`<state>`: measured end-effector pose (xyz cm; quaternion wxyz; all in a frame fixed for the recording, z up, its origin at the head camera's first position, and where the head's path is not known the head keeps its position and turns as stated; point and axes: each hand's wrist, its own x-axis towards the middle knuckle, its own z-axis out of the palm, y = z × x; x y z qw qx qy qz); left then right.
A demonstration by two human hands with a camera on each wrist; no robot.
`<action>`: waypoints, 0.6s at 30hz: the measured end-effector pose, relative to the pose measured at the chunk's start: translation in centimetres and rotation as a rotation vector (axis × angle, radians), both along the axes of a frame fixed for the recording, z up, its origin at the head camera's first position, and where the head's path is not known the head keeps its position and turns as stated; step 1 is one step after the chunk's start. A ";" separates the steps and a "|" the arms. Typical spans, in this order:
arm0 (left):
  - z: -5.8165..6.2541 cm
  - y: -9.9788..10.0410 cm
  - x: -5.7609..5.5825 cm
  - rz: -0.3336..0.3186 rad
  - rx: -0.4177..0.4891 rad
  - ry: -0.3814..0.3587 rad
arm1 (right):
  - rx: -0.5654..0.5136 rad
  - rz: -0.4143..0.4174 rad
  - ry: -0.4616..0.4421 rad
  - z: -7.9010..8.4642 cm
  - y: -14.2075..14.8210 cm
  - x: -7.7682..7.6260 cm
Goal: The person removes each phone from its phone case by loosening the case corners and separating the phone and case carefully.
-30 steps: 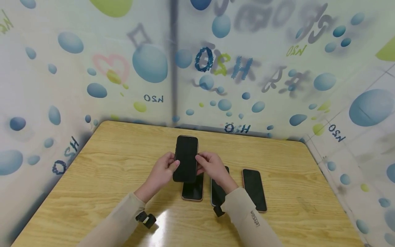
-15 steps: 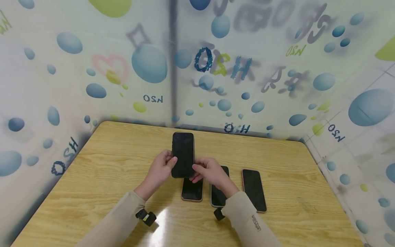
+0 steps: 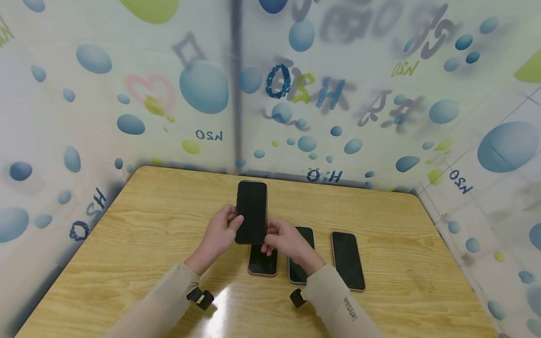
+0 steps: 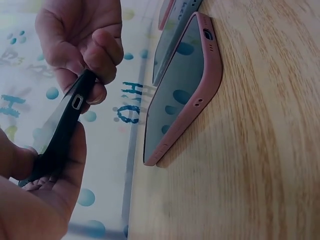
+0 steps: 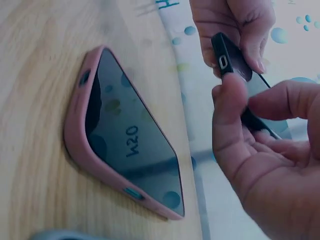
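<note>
A smartphone in a black case [image 3: 252, 212] is held up off the table, its dark screen toward the head camera. My left hand [image 3: 220, 230] grips it along its left edge, thumb on the front. At its lower right edge my right hand [image 3: 287, 240] pinches it between thumb and fingers. In the left wrist view, the port end of the black-cased smartphone [image 4: 75, 105] shows between both hands. Beneath it lies a smartphone in a pink case [image 3: 263, 264], screen up, its upper part hidden behind the held one. The right wrist view shows this pink-cased smartphone [image 5: 130, 145] close.
A smartphone with a light grey-blue edge [image 3: 297, 272] lies right of the pink one, partly behind my right hand. Farther right lies another pink-edged smartphone [image 3: 348, 261]. All rest on a wooden table [image 3: 169, 197], backed by a patterned wall covering [image 3: 338, 47].
The held smartphone has moved slightly up and left since a second ago. My right hand has slid down its right edge toward the lower corner.
</note>
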<state>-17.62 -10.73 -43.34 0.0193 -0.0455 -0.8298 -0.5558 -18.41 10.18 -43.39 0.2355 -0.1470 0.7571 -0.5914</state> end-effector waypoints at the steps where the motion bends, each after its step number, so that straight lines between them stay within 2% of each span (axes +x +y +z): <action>1: 0.0 0.0 0.0 -0.003 -0.004 0.009 | 0.003 -0.014 -0.001 -0.1 -0.1 0.0; 12: -0.1 0.4 0.3 -0.027 -0.041 0.073 | 0.007 -0.151 -0.081 -0.2 -1.0 0.3; 18: -0.1 0.7 0.2 -0.008 -0.039 0.078 | 0.015 -0.164 -0.077 -0.2 -1.2 0.3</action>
